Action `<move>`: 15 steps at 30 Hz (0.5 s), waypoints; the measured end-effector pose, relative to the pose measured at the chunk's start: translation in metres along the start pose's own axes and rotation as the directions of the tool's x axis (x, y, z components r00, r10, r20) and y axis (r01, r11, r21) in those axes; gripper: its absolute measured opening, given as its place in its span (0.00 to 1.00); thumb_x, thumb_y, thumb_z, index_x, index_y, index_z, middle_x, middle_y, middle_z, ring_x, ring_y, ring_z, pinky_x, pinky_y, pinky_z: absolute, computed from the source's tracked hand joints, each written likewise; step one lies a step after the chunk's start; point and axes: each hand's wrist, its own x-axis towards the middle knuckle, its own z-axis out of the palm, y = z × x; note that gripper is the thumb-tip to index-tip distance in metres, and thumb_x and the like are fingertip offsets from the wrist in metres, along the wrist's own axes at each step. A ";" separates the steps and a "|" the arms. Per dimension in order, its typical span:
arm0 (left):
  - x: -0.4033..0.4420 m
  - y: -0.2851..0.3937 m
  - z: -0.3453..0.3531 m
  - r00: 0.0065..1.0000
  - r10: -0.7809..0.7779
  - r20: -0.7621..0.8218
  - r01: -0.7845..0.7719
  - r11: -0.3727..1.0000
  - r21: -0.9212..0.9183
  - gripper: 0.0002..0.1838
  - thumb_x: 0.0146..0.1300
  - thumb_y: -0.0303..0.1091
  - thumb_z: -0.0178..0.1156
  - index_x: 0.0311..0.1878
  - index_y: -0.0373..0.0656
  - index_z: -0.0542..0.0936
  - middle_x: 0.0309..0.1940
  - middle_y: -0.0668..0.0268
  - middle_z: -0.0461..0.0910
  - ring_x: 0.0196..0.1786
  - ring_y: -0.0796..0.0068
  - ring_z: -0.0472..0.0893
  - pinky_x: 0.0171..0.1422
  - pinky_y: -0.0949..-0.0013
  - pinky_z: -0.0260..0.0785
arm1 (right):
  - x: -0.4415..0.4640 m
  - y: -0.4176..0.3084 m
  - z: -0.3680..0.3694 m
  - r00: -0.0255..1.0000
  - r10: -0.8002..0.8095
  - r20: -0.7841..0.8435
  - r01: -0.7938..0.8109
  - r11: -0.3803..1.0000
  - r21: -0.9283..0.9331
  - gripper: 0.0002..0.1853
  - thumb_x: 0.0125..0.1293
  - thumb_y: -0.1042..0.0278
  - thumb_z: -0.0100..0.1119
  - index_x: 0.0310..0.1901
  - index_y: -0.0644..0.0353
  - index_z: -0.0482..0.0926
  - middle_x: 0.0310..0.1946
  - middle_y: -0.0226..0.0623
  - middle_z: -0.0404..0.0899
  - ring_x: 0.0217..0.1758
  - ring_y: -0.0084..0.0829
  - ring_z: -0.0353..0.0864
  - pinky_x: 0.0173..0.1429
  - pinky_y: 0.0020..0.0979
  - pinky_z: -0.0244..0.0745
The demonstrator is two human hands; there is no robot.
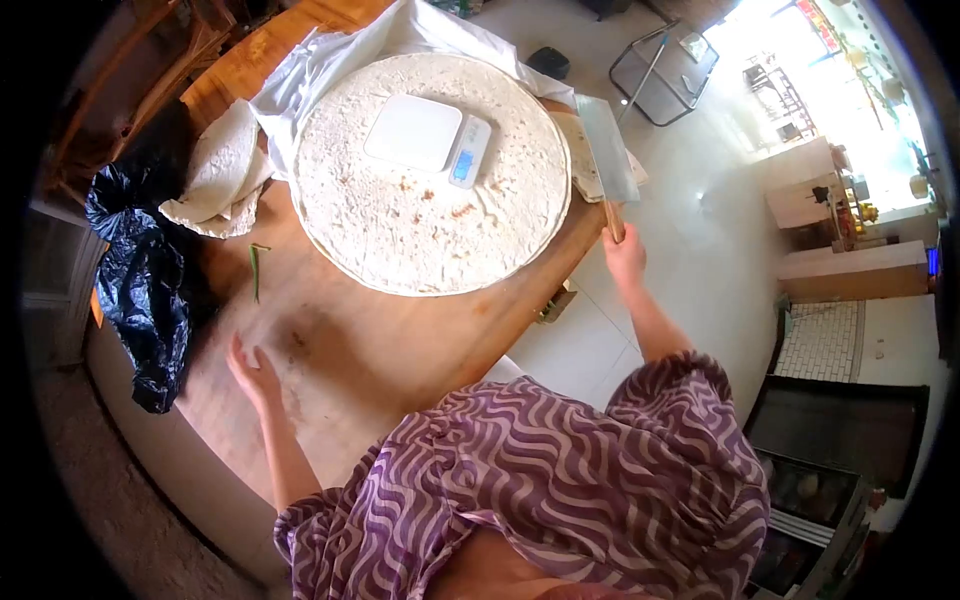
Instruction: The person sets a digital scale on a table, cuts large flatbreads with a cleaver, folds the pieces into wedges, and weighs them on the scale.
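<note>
My right hand (626,255) grips the wooden handle of a cleaver (609,148), its broad blade pointing away from me at the table's right edge. Over the bare wood near the left side, my left hand (254,376) is held with fingers apart and nothing in it. In front of both hands lies a big stack of round flatbread (400,240), pale with brown spots. A white digital kitchen scale (415,133) rests on top of it, its blue display lit. White cloth (320,75) is bunched under and behind the bread.
Torn flatbread pieces (222,170) and a black plastic bag (150,290) lie on the left of the wooden table (400,345). A thin green strip (256,272) is nearby. More bread sits partly behind the blade. A folding metal frame (663,75) stands on the tiled floor.
</note>
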 end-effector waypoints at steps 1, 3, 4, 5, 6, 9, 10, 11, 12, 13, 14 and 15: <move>-0.008 0.024 0.003 0.999 -0.018 0.045 0.019 0.999 -0.041 0.24 0.58 0.22 0.54 0.60 0.39 0.67 0.54 0.56 0.71 0.56 0.61 0.72 0.59 0.62 0.65 | 0.017 0.014 0.001 1.000 -0.005 0.030 0.008 0.995 -0.103 0.20 0.57 0.52 0.60 0.44 0.57 0.74 0.34 0.45 0.80 0.38 0.46 0.80 0.41 0.43 0.73; -0.008 0.065 0.002 0.991 -0.016 0.132 0.030 0.994 -0.106 0.24 0.58 0.21 0.53 0.60 0.39 0.68 0.54 0.56 0.71 0.54 0.63 0.73 0.56 0.64 0.68 | 0.047 0.030 0.006 0.997 0.006 0.075 0.008 0.981 -0.192 0.22 0.56 0.49 0.60 0.44 0.57 0.73 0.35 0.45 0.80 0.39 0.48 0.79 0.42 0.46 0.73; -0.006 0.086 0.008 0.984 -0.004 0.176 0.027 0.992 -0.126 0.24 0.58 0.20 0.53 0.60 0.39 0.68 0.54 0.55 0.71 0.53 0.63 0.74 0.54 0.64 0.69 | 0.060 0.041 0.014 0.994 0.007 0.113 0.020 0.972 -0.235 0.22 0.56 0.48 0.59 0.44 0.57 0.73 0.36 0.45 0.80 0.40 0.50 0.79 0.43 0.47 0.73; -0.005 0.108 0.014 0.981 0.046 0.188 -0.023 0.993 -0.119 0.24 0.57 0.20 0.53 0.60 0.39 0.68 0.53 0.55 0.71 0.53 0.63 0.74 0.53 0.65 0.69 | 0.070 0.047 0.019 0.988 -0.001 0.155 0.038 0.971 -0.235 0.22 0.56 0.49 0.59 0.45 0.56 0.73 0.36 0.45 0.79 0.41 0.49 0.78 0.44 0.47 0.72; 0.000 0.133 0.022 0.975 0.096 0.198 -0.075 0.991 -0.113 0.24 0.57 0.19 0.54 0.60 0.39 0.68 0.53 0.56 0.72 0.52 0.62 0.74 0.53 0.65 0.70 | 0.082 0.048 0.021 0.981 -0.012 0.194 0.058 0.971 -0.232 0.21 0.57 0.50 0.59 0.45 0.56 0.72 0.37 0.46 0.78 0.42 0.49 0.78 0.45 0.47 0.72; 0.018 0.195 0.061 0.941 0.196 0.275 -0.157 0.975 -0.156 0.25 0.57 0.19 0.54 0.60 0.39 0.68 0.52 0.57 0.73 0.51 0.63 0.75 0.51 0.66 0.71 | 0.102 0.070 0.038 0.957 -0.107 0.271 0.167 0.964 -0.208 0.21 0.59 0.51 0.58 0.48 0.56 0.72 0.44 0.48 0.76 0.50 0.48 0.73 0.52 0.45 0.70; 0.026 0.206 0.067 0.926 0.193 0.325 -0.134 0.972 -0.195 0.24 0.58 0.20 0.54 0.60 0.40 0.68 0.52 0.57 0.73 0.51 0.64 0.76 0.51 0.67 0.71 | 0.096 0.067 0.040 0.946 -0.145 0.289 0.208 0.958 -0.198 0.21 0.59 0.52 0.58 0.48 0.57 0.72 0.47 0.48 0.74 0.54 0.47 0.72 0.55 0.45 0.68; 0.028 0.221 0.087 0.913 0.097 0.396 0.009 0.966 -0.257 0.23 0.59 0.21 0.54 0.60 0.38 0.67 0.51 0.57 0.74 0.50 0.64 0.76 0.50 0.67 0.72 | 0.101 0.065 0.040 0.910 -0.082 0.407 0.173 0.966 -0.194 0.20 0.61 0.54 0.56 0.51 0.57 0.73 0.54 0.48 0.70 0.60 0.47 0.66 0.61 0.43 0.64; 0.030 0.238 0.105 0.883 0.010 0.469 0.153 0.939 -0.309 0.22 0.61 0.23 0.54 0.60 0.37 0.67 0.51 0.56 0.74 0.50 0.65 0.77 0.50 0.68 0.72 | 0.101 0.062 0.039 0.928 -0.169 0.333 0.223 0.966 -0.132 0.20 0.61 0.55 0.56 0.51 0.57 0.73 0.55 0.48 0.70 0.60 0.47 0.66 0.61 0.42 0.64; 0.036 0.263 0.117 0.791 -0.112 0.602 0.430 0.802 -0.415 0.22 0.63 0.25 0.53 0.61 0.35 0.65 0.50 0.56 0.74 0.50 0.65 0.77 0.52 0.67 0.72 | 0.100 0.060 0.037 0.937 -0.246 0.247 0.272 0.959 -0.076 0.19 0.62 0.56 0.55 0.51 0.57 0.74 0.55 0.47 0.69 0.60 0.46 0.66 0.61 0.42 0.64; 0.045 0.293 0.129 0.657 -0.183 0.732 0.673 0.581 -0.459 0.23 0.64 0.28 0.53 0.62 0.34 0.64 0.50 0.56 0.74 0.51 0.65 0.76 0.53 0.67 0.72 | 0.108 0.053 0.032 0.935 -0.319 0.155 0.327 0.945 -0.027 0.18 0.62 0.57 0.55 0.51 0.56 0.74 0.55 0.46 0.69 0.59 0.46 0.66 0.61 0.41 0.64; 0.046 0.312 0.143 0.590 -0.216 0.778 0.765 0.458 -0.453 0.23 0.64 0.28 0.53 0.62 0.32 0.63 0.48 0.55 0.74 0.50 0.63 0.77 0.53 0.66 0.72 | 0.110 0.043 0.027 0.911 -0.407 0.072 0.409 0.912 -0.021 0.17 0.63 0.63 0.54 0.52 0.56 0.73 0.55 0.44 0.70 0.58 0.45 0.68 0.59 0.40 0.65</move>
